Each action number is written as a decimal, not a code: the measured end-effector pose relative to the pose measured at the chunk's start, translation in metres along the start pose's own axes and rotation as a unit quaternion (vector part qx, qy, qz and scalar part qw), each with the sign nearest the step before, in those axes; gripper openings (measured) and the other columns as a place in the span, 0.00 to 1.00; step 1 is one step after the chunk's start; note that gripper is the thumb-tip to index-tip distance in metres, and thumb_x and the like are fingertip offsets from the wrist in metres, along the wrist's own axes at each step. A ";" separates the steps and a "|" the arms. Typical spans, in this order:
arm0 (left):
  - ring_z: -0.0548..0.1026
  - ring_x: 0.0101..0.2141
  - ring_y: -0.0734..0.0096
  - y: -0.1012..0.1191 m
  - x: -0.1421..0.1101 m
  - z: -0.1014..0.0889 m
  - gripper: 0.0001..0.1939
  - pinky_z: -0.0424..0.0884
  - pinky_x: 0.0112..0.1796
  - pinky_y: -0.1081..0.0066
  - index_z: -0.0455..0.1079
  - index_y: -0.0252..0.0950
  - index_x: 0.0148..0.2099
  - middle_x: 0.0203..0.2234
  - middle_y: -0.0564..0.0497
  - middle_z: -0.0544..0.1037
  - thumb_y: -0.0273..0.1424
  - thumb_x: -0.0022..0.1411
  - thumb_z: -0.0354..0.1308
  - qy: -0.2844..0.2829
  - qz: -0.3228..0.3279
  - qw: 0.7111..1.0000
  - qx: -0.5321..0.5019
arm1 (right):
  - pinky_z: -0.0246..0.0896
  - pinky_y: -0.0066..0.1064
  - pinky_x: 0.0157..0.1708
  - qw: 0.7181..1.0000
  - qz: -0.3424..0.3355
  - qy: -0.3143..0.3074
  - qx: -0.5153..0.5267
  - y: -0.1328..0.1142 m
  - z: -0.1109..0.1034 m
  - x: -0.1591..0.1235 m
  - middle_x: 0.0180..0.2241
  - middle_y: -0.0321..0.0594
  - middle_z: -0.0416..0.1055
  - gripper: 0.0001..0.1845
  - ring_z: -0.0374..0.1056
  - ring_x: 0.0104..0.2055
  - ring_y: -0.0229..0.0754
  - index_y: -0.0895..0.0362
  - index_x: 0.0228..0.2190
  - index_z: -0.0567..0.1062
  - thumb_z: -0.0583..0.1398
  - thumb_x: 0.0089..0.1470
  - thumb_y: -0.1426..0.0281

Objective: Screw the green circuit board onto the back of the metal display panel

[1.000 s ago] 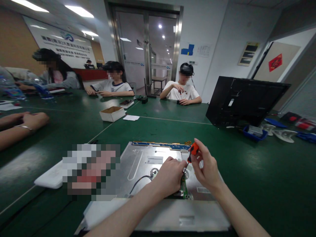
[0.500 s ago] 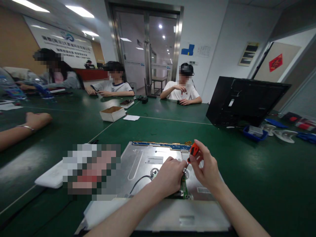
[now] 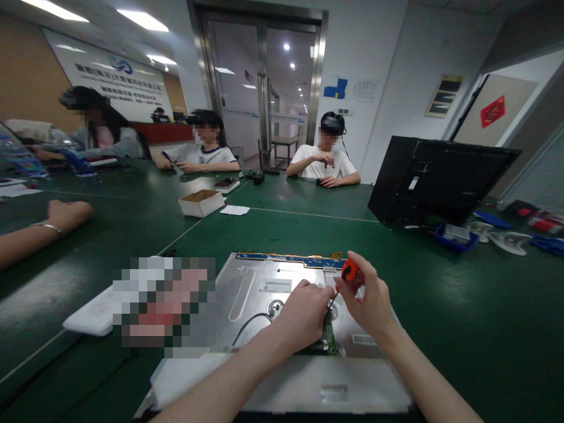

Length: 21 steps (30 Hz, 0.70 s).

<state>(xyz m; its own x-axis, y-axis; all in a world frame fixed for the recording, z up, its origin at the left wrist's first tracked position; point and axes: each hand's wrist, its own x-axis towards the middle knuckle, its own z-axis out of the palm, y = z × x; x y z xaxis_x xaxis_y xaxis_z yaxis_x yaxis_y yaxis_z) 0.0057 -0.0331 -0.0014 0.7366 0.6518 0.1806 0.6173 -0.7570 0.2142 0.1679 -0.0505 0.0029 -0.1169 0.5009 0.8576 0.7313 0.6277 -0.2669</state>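
Above the circuit board [image 3: 330,341], my right hand [image 3: 369,301] pinches the screwdriver [image 3: 349,271]; what my left hand [image 3: 305,311] grips, I can't tell. I'd hold the shaft [image 3: 333,299] steady.

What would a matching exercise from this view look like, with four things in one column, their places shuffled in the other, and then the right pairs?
Things:
1. Screwdriver
2. Blue circuit strip
3. Open box
4. Blue tray

Places:
A. Beside a small white paper
B. In front of the black monitor
C. In the right hand
D. Along the far edge of the metal panel

Pairs: 1-C, 2-D, 3-A, 4-B
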 end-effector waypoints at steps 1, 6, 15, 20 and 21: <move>0.75 0.36 0.59 0.000 0.000 0.000 0.15 0.67 0.39 0.62 0.63 0.34 0.45 0.34 0.46 0.78 0.20 0.53 0.54 0.001 0.001 1.000 0.000 | 0.63 0.25 0.19 1.000 0.003 -0.004 0.005 0.000 0.000 0.000 0.24 0.30 0.66 0.26 0.64 0.19 0.34 0.53 0.59 0.57 0.56 0.62 0.68; 0.75 0.37 0.58 0.001 0.000 -0.002 0.14 0.67 0.40 0.62 0.63 0.35 0.42 0.34 0.46 0.78 0.19 0.52 0.55 -0.006 -0.003 1.000 0.001 | 0.66 0.27 0.22 0.999 0.022 -0.029 0.039 -0.002 -0.002 -0.001 0.29 0.35 0.71 0.28 0.68 0.23 0.36 0.53 0.61 0.54 0.54 0.61 0.71; 0.75 0.37 0.59 0.001 0.000 -0.002 0.14 0.67 0.40 0.62 0.62 0.35 0.42 0.34 0.47 0.78 0.19 0.52 0.55 -0.007 0.003 1.000 0.004 | 0.62 0.24 0.17 1.000 0.008 0.002 0.015 -0.004 -0.001 0.001 0.23 0.30 0.67 0.27 0.65 0.19 0.35 0.54 0.59 0.55 0.55 0.60 0.72; 0.75 0.37 0.59 -0.001 0.000 0.000 0.14 0.67 0.40 0.62 0.62 0.36 0.42 0.34 0.47 0.78 0.19 0.52 0.54 -0.003 0.003 1.000 0.006 | 0.59 0.23 0.16 1.000 0.000 0.016 -0.005 -0.004 -0.001 0.001 0.22 0.28 0.66 0.27 0.62 0.17 0.33 0.54 0.58 0.56 0.57 0.60 0.70; 0.75 0.37 0.59 -0.001 0.000 0.001 0.14 0.67 0.40 0.62 0.62 0.36 0.42 0.33 0.47 0.78 0.20 0.52 0.53 -0.003 0.002 1.000 0.006 | 0.59 0.23 0.16 1.000 -0.002 0.016 -0.007 -0.004 -0.001 0.002 0.22 0.28 0.66 0.26 0.61 0.17 0.33 0.54 0.58 0.57 0.57 0.60 0.70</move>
<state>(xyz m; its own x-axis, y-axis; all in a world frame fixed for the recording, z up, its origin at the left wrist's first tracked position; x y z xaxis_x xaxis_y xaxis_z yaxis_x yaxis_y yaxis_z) 0.0055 -0.0326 -0.0020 0.7412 0.6479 0.1758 0.6172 -0.7606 0.2012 0.1653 -0.0526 0.0056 -0.0978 0.4783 0.8727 0.7399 0.6214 -0.2577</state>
